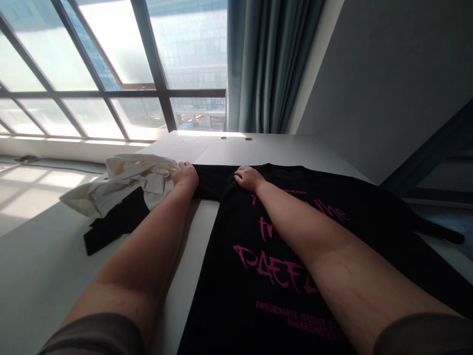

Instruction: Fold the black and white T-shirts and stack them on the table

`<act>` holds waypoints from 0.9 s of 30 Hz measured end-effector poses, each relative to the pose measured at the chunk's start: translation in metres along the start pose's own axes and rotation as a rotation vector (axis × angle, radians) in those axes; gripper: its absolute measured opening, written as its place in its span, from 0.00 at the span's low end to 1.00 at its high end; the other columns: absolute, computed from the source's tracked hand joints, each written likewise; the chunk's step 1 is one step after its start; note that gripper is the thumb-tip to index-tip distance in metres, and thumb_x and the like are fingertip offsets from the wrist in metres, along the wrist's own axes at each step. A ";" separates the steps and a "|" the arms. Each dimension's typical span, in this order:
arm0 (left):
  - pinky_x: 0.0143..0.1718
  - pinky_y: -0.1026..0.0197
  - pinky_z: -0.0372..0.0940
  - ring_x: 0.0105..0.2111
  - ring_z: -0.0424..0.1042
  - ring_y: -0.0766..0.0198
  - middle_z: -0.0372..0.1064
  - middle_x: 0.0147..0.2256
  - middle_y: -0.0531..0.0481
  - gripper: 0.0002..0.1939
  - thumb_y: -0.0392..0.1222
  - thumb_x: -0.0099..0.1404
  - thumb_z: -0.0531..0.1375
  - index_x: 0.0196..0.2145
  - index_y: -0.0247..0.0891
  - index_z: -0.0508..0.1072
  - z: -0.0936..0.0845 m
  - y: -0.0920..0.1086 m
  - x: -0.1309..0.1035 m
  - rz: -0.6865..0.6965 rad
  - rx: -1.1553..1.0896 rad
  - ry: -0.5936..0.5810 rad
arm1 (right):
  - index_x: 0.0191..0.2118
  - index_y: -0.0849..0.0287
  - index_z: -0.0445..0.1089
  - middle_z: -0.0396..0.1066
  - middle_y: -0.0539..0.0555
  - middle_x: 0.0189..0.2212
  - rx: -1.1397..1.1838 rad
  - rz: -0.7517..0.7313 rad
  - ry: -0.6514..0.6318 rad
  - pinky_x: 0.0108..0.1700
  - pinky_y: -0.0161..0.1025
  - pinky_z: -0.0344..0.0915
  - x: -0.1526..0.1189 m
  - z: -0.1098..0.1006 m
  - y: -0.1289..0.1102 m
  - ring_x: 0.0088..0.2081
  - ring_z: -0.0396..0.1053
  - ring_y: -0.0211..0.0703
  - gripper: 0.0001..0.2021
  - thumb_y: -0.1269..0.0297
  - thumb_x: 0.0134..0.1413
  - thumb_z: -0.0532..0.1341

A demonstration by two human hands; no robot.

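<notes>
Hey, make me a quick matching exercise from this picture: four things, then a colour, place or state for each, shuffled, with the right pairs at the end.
1. Curtain
2. White cloth
3. Black shirt
4. Left hand

A. Printed with pink lettering
B. On a black sleeve
C. Hanging beside the window
D. Lying crumpled

Pairs: 1-C, 2-D, 3-A, 4-B

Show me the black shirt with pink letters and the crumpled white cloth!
Black shirt with pink letters (pixel 254 288): head view, front, below biggest letters.
Crumpled white cloth (pixel 123 185): head view, on its middle folds.

Office-like room: white desk (pixel 295 150) (two round holes (pixel 223 138)), gridded window (pixel 192 49).
</notes>
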State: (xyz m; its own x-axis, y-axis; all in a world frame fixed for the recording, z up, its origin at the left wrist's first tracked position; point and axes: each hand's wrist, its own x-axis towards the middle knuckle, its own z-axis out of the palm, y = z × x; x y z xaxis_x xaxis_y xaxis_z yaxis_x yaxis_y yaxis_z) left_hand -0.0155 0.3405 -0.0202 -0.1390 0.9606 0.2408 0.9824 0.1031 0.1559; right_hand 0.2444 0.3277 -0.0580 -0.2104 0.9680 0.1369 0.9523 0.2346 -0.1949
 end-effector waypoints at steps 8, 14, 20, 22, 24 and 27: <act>0.52 0.48 0.70 0.57 0.73 0.41 0.61 0.64 0.25 0.27 0.39 0.70 0.53 0.65 0.29 0.65 -0.001 0.004 -0.007 0.023 0.003 -0.025 | 0.77 0.44 0.48 0.38 0.49 0.77 -0.011 0.133 -0.208 0.73 0.70 0.36 0.025 -0.001 -0.005 0.76 0.38 0.60 0.31 0.44 0.75 0.45; 0.52 0.47 0.71 0.56 0.72 0.41 0.60 0.65 0.24 0.30 0.42 0.73 0.50 0.69 0.27 0.60 0.001 0.004 -0.005 0.008 -0.013 0.055 | 0.78 0.41 0.37 0.26 0.48 0.78 0.007 0.285 -0.295 0.69 0.78 0.28 0.031 -0.001 -0.015 0.77 0.26 0.61 0.35 0.38 0.73 0.41; 0.53 0.50 0.70 0.57 0.73 0.42 0.60 0.65 0.24 0.29 0.48 0.75 0.52 0.65 0.25 0.64 0.009 -0.002 0.000 -0.005 -0.044 0.007 | 0.78 0.49 0.47 0.35 0.55 0.77 0.031 0.167 -0.184 0.74 0.63 0.34 0.022 0.000 -0.008 0.77 0.34 0.58 0.32 0.44 0.76 0.41; 0.53 0.52 0.69 0.56 0.73 0.43 0.60 0.64 0.24 0.29 0.48 0.74 0.55 0.65 0.26 0.64 0.011 -0.003 0.000 0.001 -0.042 -0.009 | 0.76 0.51 0.52 0.39 0.56 0.77 0.040 0.149 -0.149 0.75 0.56 0.38 0.019 0.000 -0.002 0.76 0.38 0.53 0.31 0.47 0.77 0.40; 0.52 0.53 0.70 0.55 0.73 0.43 0.60 0.64 0.23 0.29 0.48 0.73 0.57 0.64 0.26 0.64 0.012 -0.003 0.001 0.009 -0.027 -0.028 | 0.76 0.54 0.54 0.41 0.59 0.76 0.036 0.167 -0.141 0.74 0.54 0.40 0.017 -0.001 0.006 0.76 0.40 0.53 0.30 0.49 0.77 0.40; 0.51 0.52 0.70 0.55 0.73 0.42 0.60 0.64 0.23 0.28 0.46 0.72 0.57 0.63 0.26 0.65 0.012 -0.003 0.000 0.021 -0.002 -0.059 | 0.76 0.59 0.52 0.39 0.64 0.76 0.020 0.218 -0.140 0.74 0.55 0.41 0.015 -0.004 0.016 0.76 0.39 0.59 0.32 0.49 0.77 0.44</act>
State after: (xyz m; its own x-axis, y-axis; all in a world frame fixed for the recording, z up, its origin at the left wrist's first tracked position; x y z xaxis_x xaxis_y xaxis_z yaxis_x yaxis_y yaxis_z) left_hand -0.0167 0.3436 -0.0322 -0.1103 0.9761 0.1874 0.9848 0.0819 0.1530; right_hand 0.2572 0.3458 -0.0553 -0.0302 0.9985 -0.0464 0.9744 0.0190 -0.2240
